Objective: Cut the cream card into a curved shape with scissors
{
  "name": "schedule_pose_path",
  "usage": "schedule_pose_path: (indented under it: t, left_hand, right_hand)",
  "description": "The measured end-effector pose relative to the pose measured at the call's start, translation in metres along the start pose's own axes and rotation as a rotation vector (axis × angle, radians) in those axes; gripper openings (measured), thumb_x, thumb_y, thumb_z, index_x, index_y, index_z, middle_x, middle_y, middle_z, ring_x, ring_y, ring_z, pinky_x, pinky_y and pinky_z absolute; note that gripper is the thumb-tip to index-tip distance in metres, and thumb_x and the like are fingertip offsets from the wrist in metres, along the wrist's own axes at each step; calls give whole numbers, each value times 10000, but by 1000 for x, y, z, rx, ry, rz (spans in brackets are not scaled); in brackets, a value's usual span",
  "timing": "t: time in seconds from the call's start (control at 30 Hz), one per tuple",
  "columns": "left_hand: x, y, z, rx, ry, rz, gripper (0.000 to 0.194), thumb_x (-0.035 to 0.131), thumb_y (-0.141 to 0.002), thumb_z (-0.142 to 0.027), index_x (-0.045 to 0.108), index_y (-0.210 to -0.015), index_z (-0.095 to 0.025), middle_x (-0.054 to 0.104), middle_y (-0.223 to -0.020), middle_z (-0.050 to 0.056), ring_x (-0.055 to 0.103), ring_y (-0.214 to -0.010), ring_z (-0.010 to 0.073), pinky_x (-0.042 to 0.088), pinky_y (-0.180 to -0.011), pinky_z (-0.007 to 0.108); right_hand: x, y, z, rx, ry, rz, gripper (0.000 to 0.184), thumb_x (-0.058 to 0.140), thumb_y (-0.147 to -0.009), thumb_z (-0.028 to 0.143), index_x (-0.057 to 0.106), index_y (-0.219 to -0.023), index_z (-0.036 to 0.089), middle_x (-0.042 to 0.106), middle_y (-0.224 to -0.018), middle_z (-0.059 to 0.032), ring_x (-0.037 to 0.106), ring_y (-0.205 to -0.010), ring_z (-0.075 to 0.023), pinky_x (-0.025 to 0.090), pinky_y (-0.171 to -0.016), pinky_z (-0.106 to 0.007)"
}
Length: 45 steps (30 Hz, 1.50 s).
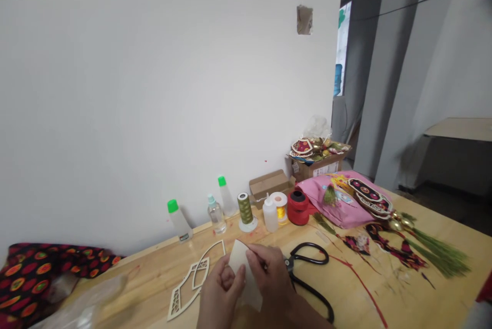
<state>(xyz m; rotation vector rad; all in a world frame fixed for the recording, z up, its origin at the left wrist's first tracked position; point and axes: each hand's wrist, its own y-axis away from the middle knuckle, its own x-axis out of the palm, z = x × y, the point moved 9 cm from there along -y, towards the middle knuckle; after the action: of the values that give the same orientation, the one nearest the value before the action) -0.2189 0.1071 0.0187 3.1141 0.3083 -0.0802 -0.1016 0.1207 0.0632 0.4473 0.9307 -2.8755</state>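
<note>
Cream-coloured and thin-looking, a pointed piece (238, 255) is held up between the person's two hands, over the near part of the wooden table (148, 266). From where I stand, the left hand (221, 290) curls round its left side, thumb against its face, and the right hand (271, 276) pinches its right edge between thumb and fingers. Just left lie pale lattice cut-outs (176, 299); just right, black-handled scissors (289, 263) are partly hidden by the right hand. On the far side, along the wall (154, 88), I see a green-capped bottle (180, 220), then a clear bottle (217, 217), a cone of green thread (245, 210), a white squeeze bottle (270, 217) and a red spool (298, 210). Farther right, a pink bag (325, 203) lies under ornaments (369, 194), and dark patterned cloth (31, 278) is bunched at the left
</note>
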Motion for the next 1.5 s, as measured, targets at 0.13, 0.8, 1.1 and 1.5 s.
schedule_pose_path:
  t: [0.13,0.8,1.1,1.5]
  left_hand:
    - [-4,0,0,24,-28,-38,264,642,-566,-357,591,-744,-169,511,-446,-45,487,-431,129,426,-466,244]
    - [-15,5,-3,163,-231,-178,346,588,-603,-310,592,-908,-146,521,-446,-44,492,-415,139,407,-438,244]
    - [-10,3,-2,144,-291,-147,385,548,-630,-321,555,-968,-135,618,-627,14,565,-549,174,444,-532,277]
    - [-15,4,-12,110,-107,-164,425,563,-643,-427,625,-967,-158,651,-969,61,558,-935,224,450,-731,273]
  right_hand:
    - [2,5,12,-131,82,5,274,333,-832,236,513,-636,168,476,-523,20,428,-476,-89,277,-495,-211]
    - [0,12,28,-264,180,-57,278,302,-835,204,510,-654,166,487,-489,15,439,-422,-96,271,-449,-223]
    - [-1,13,27,-268,208,-94,269,315,-834,199,536,-685,164,538,-509,-3,484,-442,-105,292,-463,-220]
    - [-16,1,4,44,-58,-141,326,342,-845,293,520,-606,162,407,-469,38,383,-434,-82,263,-419,-194]
